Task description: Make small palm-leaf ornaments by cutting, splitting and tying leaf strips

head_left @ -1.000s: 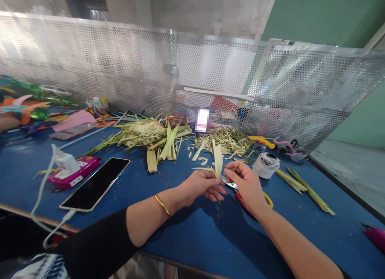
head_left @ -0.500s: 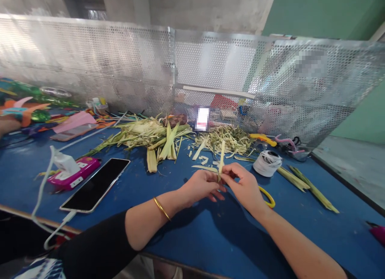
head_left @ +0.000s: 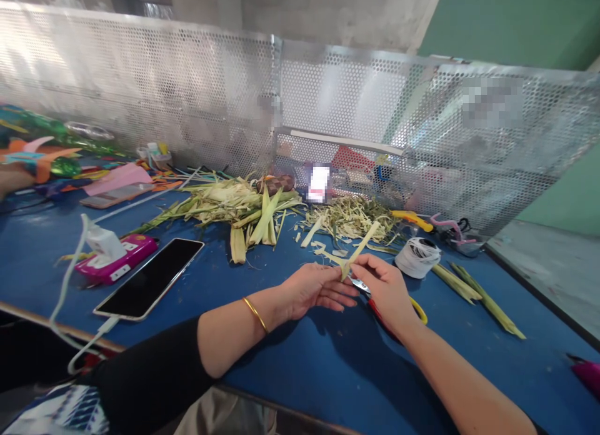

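Between my two hands is a pale green leaf strip (head_left: 364,242), folded or crossed near its lower end. My left hand (head_left: 319,287) pinches that lower end between thumb and forefinger, its other fingers stretched out below. The fingertips of my right hand (head_left: 382,285) close on the same strip from the right side. Under my right hand lie scissors (head_left: 418,311) with red and yellow handles; part of them is hidden by the hand. Just beyond the hands are small cut leaf pieces (head_left: 323,250) and a heap of shredded strips (head_left: 349,217).
A husk pile (head_left: 229,204) lies at the back middle. To the right stand a white string roll (head_left: 418,257) and leaf stalks (head_left: 492,307). Leftward are a charging phone (head_left: 152,279) and a magenta power strip (head_left: 117,260). A perforated metal screen (head_left: 187,91) borders the table; another person's hand (head_left: 16,179) is far left.
The strip has tilted from nearly upright to leaning right. My right hand has shifted slightly right, and more of the scissors shows. My left hand's lower fingers have straightened.
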Available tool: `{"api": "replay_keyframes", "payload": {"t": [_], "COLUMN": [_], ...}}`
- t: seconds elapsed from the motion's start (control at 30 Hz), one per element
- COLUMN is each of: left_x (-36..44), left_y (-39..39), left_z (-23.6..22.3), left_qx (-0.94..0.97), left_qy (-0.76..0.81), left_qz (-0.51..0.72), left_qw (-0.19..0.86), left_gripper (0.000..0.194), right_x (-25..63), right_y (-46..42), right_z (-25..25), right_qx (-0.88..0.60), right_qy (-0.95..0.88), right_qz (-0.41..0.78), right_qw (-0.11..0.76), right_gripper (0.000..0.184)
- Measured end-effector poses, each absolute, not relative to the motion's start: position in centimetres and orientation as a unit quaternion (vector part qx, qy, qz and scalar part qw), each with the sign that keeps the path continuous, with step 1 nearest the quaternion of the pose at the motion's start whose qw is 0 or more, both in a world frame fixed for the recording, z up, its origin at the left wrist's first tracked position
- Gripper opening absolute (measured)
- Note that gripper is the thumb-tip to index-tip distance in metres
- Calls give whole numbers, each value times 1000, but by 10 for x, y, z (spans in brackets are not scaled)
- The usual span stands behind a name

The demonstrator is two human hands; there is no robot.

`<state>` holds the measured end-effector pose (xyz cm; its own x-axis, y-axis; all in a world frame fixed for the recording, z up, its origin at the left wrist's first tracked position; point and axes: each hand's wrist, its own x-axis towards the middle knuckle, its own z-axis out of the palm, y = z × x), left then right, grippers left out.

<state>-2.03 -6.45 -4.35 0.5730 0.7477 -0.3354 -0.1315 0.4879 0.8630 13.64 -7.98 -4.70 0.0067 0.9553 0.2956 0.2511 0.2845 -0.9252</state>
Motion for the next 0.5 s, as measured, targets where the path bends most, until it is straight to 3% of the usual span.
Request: {"api": "replay_keyframes", "payload": {"t": [0.23,0.5], "left_x": [-21,-25], "left_y": [-62,-64], "left_z": [-44,-47], "left_qx": [429,502], "left_qy": [385,349], "left_qz": [240,220], "left_qw": [781,760], "left_gripper": [49,32], "right_x": [136,143], "right_y": [-78,-74], "right_z": [-49,-52], "right_qx": [-494,-490], "right_qy": [-632,-708], "right_qz": [348,224], "right_qw": [485,456], "right_gripper": [18,14]}}
